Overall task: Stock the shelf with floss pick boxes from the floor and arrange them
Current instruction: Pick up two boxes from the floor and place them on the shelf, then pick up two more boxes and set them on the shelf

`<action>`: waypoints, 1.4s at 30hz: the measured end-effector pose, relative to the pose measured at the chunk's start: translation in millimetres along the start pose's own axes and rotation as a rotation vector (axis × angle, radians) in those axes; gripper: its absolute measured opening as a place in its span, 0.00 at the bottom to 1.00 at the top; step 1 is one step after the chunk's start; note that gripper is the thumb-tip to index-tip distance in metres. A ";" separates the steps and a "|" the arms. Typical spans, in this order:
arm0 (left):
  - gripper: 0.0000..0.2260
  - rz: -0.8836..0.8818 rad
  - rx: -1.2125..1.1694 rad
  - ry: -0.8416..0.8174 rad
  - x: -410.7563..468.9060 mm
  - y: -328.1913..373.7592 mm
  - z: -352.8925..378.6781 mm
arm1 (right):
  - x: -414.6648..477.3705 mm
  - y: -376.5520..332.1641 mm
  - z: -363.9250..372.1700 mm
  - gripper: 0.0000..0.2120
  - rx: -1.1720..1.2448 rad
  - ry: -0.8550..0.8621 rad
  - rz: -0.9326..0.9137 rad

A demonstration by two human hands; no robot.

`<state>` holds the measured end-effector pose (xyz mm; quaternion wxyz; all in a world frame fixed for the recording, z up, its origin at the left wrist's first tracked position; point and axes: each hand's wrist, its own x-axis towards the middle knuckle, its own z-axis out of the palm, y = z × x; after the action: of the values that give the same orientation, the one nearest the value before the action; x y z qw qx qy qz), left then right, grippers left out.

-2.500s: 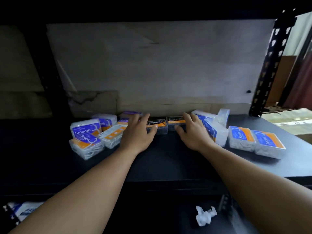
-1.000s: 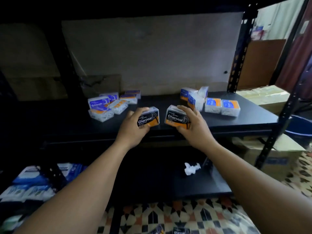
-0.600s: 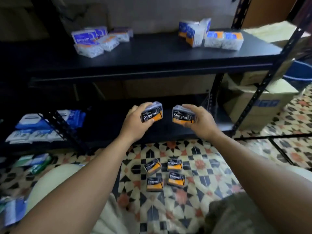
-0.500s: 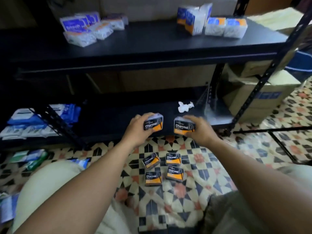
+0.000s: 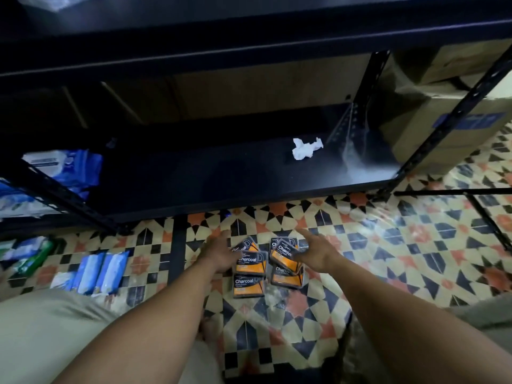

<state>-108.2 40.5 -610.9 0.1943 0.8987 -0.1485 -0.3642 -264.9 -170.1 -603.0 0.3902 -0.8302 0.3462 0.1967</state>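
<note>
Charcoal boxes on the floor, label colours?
The Charcoal boxes are black at the top and orange below, with white lettering. The head view shows it.

Your tiled floor holds Charcoal floss pick boxes and blue packets. Your bottom shelf holds a crumpled tissue and wipe packs.

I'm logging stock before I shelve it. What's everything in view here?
Charcoal boxes: about six, black-orange, clustered on the floor
shelf: one, black, behind them
crumpled tissue: one, white, on the shelf
soft packs: several, blue-white, shelf's left end
flat packs: several, blue-white, floor, left
cardboard carton: one, brown, right of shelf
left grip: one, bare, open, at the boxes' left
right grip: one, bare, open, at their right
</note>
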 end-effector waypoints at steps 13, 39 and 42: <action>0.26 0.354 0.140 0.167 -72.1 118.4 -55.4 | -73.1 -59.9 -90.9 0.21 -0.105 0.205 -0.173; 0.29 0.789 0.164 0.604 -95.9 371.5 -251.7 | -112.2 -150.3 -394.4 0.31 -0.158 0.891 -0.356; 0.32 0.792 0.164 0.662 -66.3 377.1 -254.4 | -86.2 -140.3 -397.7 0.32 -0.059 0.934 -0.351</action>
<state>-20.2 -203.0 -231.2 0.2829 0.8528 -0.4357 0.0537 -199.1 -381.7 -234.0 0.1971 -0.8859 0.3335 -0.2552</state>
